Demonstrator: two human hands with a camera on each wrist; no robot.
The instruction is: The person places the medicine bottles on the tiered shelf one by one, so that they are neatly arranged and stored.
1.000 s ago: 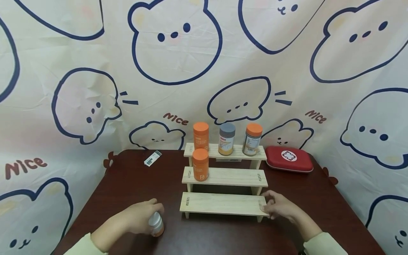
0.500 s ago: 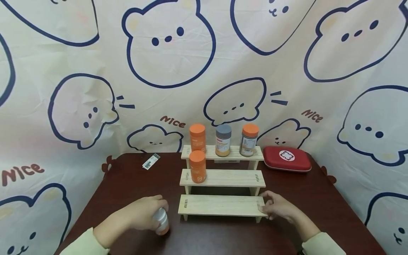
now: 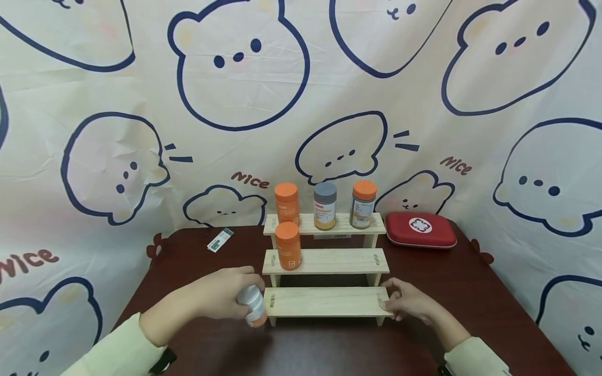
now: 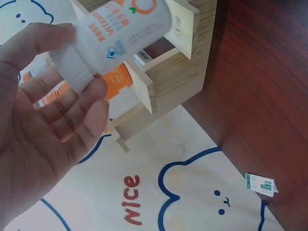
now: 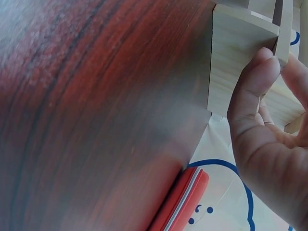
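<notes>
My left hand (image 3: 226,292) grips a white pill bottle (image 3: 253,305) by its cap, just left of the lowest step of a pale wooden three-step rack (image 3: 329,302). Orange print and "VITAM" lettering show on the bottle (image 4: 120,36) in the left wrist view, where thumb and fingers wrap the white cap. At the rack's right end, my right hand (image 3: 411,302) pinches the edge of the lowest step between thumb and fingers. In the right wrist view, the thumb (image 5: 257,72) lies against the wooden board.
An orange bottle (image 3: 288,248) stands on the middle step. Along the top step are another orange bottle (image 3: 287,201), a grey-capped bottle (image 3: 325,206) and an orange-capped one (image 3: 363,204). A red zip case (image 3: 420,231) lies right of the rack, a white label card (image 3: 220,240) to its left.
My left hand has carried the white bottle up and to the right, to the left end of the lowest step. The right hand keeps its hold on the rack. The head view has shifted slightly.
</notes>
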